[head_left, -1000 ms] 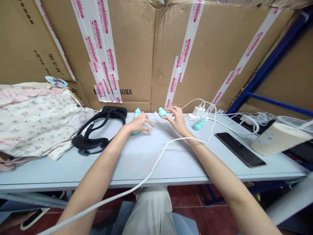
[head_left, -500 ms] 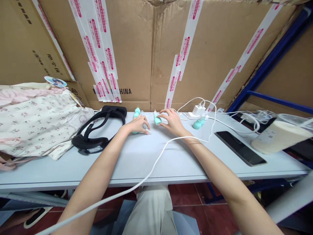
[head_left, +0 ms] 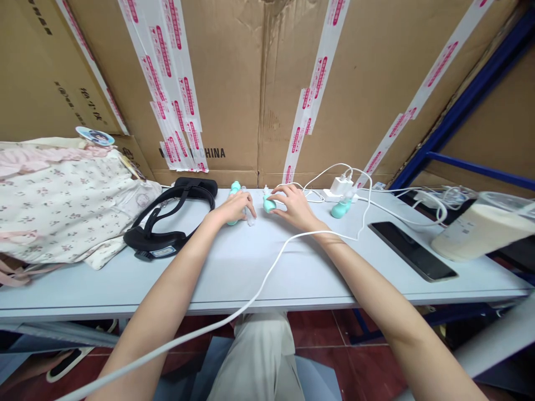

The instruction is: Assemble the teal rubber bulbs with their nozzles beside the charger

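Note:
My left hand (head_left: 236, 208) lies low over the table, its fingers curled down at a clear plastic tube (head_left: 250, 219). A mint-green piece with rounded bulges (head_left: 235, 188) shows behind and under that hand, partly covered by it. My right hand (head_left: 292, 206) has thumb and forefinger around a mint-green squeeze bulb (head_left: 268, 205), which stands with a small clear tip pointing up. Farther right, a second mint-green bulb (head_left: 341, 208) with a clear end rests on the table, apart from both hands.
Left of my hands are a black head strap (head_left: 161, 239) and a floral cloth bag (head_left: 71, 206). A white charger (head_left: 340, 186), phone (head_left: 412, 250) and lidded cup (head_left: 480, 231) stand right. A white cable (head_left: 267, 273) crosses in front of my right forearm. Taped cardboard (head_left: 234, 83) walls the back.
The clear tube at my left fingers has turned from pointing rightward to pointing more toward me. My right hand stays at the bulb. The view has shifted slightly.

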A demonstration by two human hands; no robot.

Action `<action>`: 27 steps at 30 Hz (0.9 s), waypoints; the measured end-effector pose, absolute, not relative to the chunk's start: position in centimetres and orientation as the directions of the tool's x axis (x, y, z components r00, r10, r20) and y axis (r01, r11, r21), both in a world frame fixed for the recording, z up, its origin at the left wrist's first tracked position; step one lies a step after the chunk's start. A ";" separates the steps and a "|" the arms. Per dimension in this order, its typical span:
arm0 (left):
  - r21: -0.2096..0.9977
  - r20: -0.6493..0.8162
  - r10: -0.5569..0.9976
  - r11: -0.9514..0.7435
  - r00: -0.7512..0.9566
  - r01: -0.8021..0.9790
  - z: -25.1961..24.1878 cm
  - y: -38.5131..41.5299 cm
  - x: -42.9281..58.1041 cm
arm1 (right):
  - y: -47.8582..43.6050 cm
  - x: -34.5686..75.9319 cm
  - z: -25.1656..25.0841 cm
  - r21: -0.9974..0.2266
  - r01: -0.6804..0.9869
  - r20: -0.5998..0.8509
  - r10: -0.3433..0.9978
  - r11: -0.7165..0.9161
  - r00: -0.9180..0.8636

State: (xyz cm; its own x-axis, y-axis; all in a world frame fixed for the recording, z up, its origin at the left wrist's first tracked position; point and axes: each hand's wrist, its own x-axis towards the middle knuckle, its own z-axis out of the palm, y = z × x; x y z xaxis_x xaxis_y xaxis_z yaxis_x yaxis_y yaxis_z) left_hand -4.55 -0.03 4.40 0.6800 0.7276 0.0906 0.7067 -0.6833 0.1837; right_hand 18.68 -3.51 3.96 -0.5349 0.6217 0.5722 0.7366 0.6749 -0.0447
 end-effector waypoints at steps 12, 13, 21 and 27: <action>0.253 0.129 0.715 -0.694 0.687 0.675 4.0 0.5 -4.8 | -3.6 18.7 3.7 -0.017 0.722 0.558 0.606 0.691 -0.567; 0.259 0.129 0.717 -0.691 0.685 0.674 4.0 0.5 -4.9 | -3.6 18.6 3.7 -0.014 0.720 0.558 0.603 0.694 -0.570; 0.286 0.139 0.721 -0.686 0.679 0.669 4.0 0.7 -5.4 | -3.6 18.4 3.7 -0.044 0.698 0.569 0.592 0.715 -0.570; 0.435 0.306 0.711 -0.696 0.634 0.571 5.0 1.1 -6.6 | -4.5 16.7 3.7 -0.129 0.610 0.647 0.533 0.782 -0.546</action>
State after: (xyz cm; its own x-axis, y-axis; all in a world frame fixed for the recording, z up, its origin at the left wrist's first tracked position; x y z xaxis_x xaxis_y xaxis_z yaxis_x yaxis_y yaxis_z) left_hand -6.62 1.14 4.98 0.6337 0.7106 0.3058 0.5710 -0.6963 0.4349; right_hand 16.73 -4.53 3.69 -0.5457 0.5330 0.6467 0.6102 0.7816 -0.1293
